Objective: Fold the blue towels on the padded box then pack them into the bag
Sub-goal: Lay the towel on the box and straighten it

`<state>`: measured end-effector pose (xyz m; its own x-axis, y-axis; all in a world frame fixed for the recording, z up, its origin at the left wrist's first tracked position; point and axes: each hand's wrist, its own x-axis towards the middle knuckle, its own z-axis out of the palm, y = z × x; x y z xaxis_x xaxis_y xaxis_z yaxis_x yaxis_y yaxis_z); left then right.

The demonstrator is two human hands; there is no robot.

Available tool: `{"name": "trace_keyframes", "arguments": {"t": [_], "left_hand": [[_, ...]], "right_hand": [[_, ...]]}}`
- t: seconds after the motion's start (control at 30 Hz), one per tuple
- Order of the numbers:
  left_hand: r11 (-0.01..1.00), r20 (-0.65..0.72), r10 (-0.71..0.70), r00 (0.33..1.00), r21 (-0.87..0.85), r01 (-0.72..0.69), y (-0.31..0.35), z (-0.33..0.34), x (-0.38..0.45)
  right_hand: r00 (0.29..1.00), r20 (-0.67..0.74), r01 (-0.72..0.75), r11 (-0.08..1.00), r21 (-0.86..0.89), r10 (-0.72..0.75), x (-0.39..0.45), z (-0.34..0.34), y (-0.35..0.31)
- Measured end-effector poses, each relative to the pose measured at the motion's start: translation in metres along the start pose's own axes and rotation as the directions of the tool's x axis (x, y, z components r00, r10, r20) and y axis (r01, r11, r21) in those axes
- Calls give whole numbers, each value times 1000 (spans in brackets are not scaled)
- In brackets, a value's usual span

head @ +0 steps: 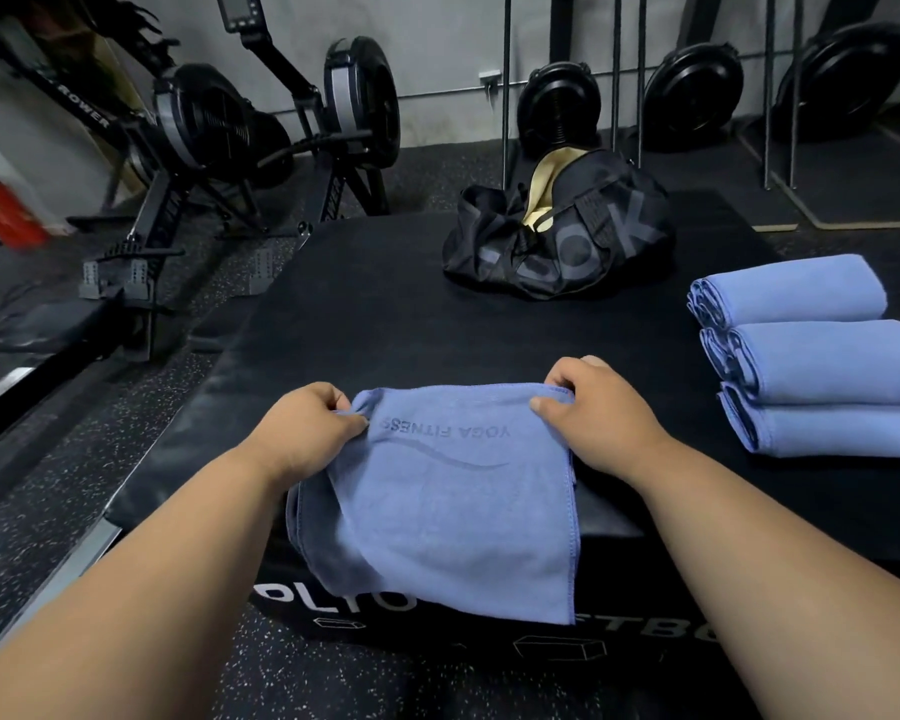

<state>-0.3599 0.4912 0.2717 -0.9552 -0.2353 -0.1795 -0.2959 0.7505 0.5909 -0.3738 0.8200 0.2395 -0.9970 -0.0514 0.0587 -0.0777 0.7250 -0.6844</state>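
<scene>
- Hanging over the near edge of the padded box [385, 314], one blue towel [453, 511] is held taut for folding.
- Left hand [302, 428] and right hand [588, 418] each pinch a top corner.
- Three folded towels [822, 356] lie in a row at right, staged for packing.
- One black duffel bag [557, 236] sits open beyond.

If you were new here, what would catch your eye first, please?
First, the blue towel draped over the padded box's near edge, pinched at its far corners by the left hand and right hand. Then three folded towels at right, and the open black bag behind.
</scene>
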Motion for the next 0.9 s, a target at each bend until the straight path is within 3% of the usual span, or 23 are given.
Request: {"name": "trace_keyframes", "arguments": {"t": [0.17, 0.27, 0.43, 0.57, 0.7, 0.83, 0.9], "left_hand": [[908, 124, 9, 992, -416, 44, -7, -12, -28], [843, 211, 24, 977, -530, 94, -15, -16, -37], [882, 340, 98, 935, -465, 77, -17, -16, -61], [885, 418, 95, 904, -451, 115, -18, -15, -76], [911, 373, 56, 926, -398, 105, -13, -10, -77], [963, 209, 119, 971, -262, -62, 5, 6, -60], [969, 225, 195, 955, -197, -151, 24, 15, -55]], "right_hand": [[983, 155, 79, 989, 122, -98, -10, -21, 7], [969, 211, 113, 988, 103, -132, -17, -26, 14], [955, 262, 110, 987, 118, -138, -26, -36, 14], [967, 195, 129, 975, 181, -164, -33, -47, 11], [969, 168, 149, 972, 180, -180, -43, -56, 7], [974, 158, 143, 979, 144, -165, -49, -58, 10], [974, 139, 160, 977, 145, -180, -49, -59, 11]]}}
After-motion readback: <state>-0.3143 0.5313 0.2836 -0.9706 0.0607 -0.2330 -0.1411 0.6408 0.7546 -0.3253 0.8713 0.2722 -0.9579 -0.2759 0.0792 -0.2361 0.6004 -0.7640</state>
